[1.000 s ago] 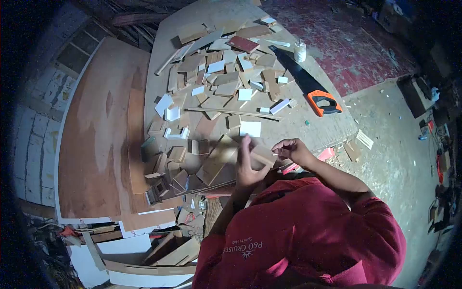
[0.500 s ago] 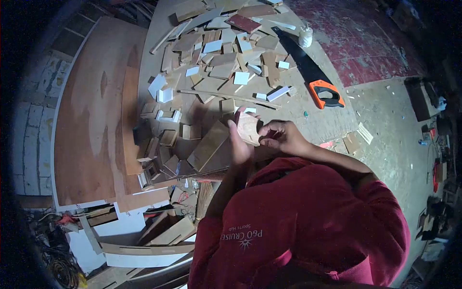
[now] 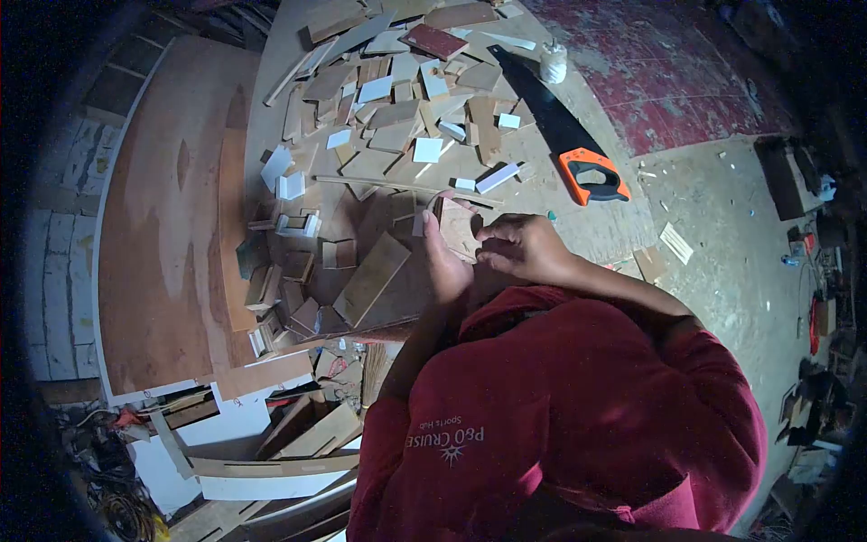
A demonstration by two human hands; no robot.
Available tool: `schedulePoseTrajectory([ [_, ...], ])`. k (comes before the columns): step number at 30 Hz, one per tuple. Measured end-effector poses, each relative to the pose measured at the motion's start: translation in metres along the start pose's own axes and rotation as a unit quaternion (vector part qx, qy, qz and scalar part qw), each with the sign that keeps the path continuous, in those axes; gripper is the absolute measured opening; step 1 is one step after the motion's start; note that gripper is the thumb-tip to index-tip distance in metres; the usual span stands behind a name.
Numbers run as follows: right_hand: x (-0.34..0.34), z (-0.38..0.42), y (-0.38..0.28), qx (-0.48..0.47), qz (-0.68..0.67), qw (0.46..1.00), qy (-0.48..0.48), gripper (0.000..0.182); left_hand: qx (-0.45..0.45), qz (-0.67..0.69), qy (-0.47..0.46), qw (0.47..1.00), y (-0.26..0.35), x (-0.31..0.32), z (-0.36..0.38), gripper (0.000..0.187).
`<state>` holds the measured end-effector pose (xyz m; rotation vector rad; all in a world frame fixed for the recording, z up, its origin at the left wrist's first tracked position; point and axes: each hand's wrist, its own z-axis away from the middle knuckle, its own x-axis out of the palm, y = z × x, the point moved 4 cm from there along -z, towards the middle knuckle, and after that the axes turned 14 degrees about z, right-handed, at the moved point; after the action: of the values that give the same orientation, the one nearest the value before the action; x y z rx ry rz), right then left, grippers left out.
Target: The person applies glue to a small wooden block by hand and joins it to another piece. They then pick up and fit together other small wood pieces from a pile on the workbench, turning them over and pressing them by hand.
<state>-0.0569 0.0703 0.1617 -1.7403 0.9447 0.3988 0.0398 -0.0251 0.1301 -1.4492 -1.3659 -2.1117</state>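
Note:
My left hand point(image 3: 447, 266) is wrapped round a small pale wooden piece point(image 3: 458, 231), its thumb along the left side. The piece is held up over the near edge of the worktable. My right hand point(image 3: 533, 248) is closed in a pinch, fingertips right at the piece's right edge; I cannot tell what is between them. Below and left of the hands, a long flat board point(image 3: 372, 280) lies at a slant. Small box-like joined pieces, among them a white-edged one point(image 3: 298, 223), sit further left.
Many wood offcuts point(image 3: 393, 115) cover the table's far part. A handsaw point(image 3: 564, 131) with an orange handle lies at the right, near a white bottle point(image 3: 554, 63). A large plywood sheet point(image 3: 163, 244) is on the left. Scrap boards point(image 3: 271, 465) pile up below.
Both hands stay together at the wooden piece, which is turned slightly and looks more tilted. My right fingers have drawn closer together at its edge. The whole view has shifted a little.

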Motion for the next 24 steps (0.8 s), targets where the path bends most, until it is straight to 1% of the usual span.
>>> schedulePoseTrajectory([
  [1, 0.000, 0.000, 0.001, -0.012, 0.025, 1.000, 0.004, 0.027, -0.002, -0.001, 0.000, 1.000, -0.002, 0.000, -0.001, 0.054],
  [3, 0.000, 0.001, 0.003, -0.022, 0.049, 0.999, 0.007, 0.027, 0.029, -0.053, -0.005, 0.998, -0.004, 0.000, -0.003, 0.051],
  [5, 0.000, 0.003, 0.003, -0.043, 0.090, 0.995, 0.008, 0.028, 0.025, -0.056, -0.013, 0.998, -0.006, 0.000, -0.005, 0.050],
  [6, -0.002, 0.002, 0.003, -0.043, 0.089, 0.995, 0.008, 0.028, 0.024, -0.057, -0.021, 0.998, -0.007, 0.000, -0.006, 0.050],
  [8, -0.004, 0.000, 0.000, -0.042, 0.123, 0.991, -0.016, 0.023, 0.019, -0.065, -0.007, 0.998, -0.010, -0.003, -0.008, 0.050],
  [10, -0.003, 0.000, 0.003, -0.050, 0.127, 0.990, -0.017, 0.023, 0.014, -0.072, 0.009, 0.997, -0.011, -0.005, -0.010, 0.050],
  [12, -0.002, 0.000, 0.005, -0.058, 0.132, 0.989, -0.018, 0.022, 0.005, -0.071, 0.000, 0.997, -0.014, -0.004, -0.013, 0.044],
  [15, -0.002, -0.001, 0.007, -0.061, 0.135, 0.989, -0.016, 0.022, 0.021, -0.072, -0.005, 0.997, -0.015, -0.003, -0.017, 0.044],
  [19, -0.010, -0.006, 0.009, -0.064, 0.132, 0.989, -0.028, 0.027, 0.031, -0.050, -0.010, 0.998, -0.013, 0.002, -0.021, 0.045],
  [21, -0.013, -0.009, 0.012, -0.068, 0.122, 0.990, -0.038, 0.030, 0.008, -0.034, 0.024, 0.999, -0.011, -0.001, -0.023, 0.055],
  [24, -0.017, -0.010, 0.011, -0.095, 0.104, 0.990, -0.025, 0.032, 0.002, -0.001, 0.036, 0.999, -0.009, 0.005, -0.022, 0.057],
])
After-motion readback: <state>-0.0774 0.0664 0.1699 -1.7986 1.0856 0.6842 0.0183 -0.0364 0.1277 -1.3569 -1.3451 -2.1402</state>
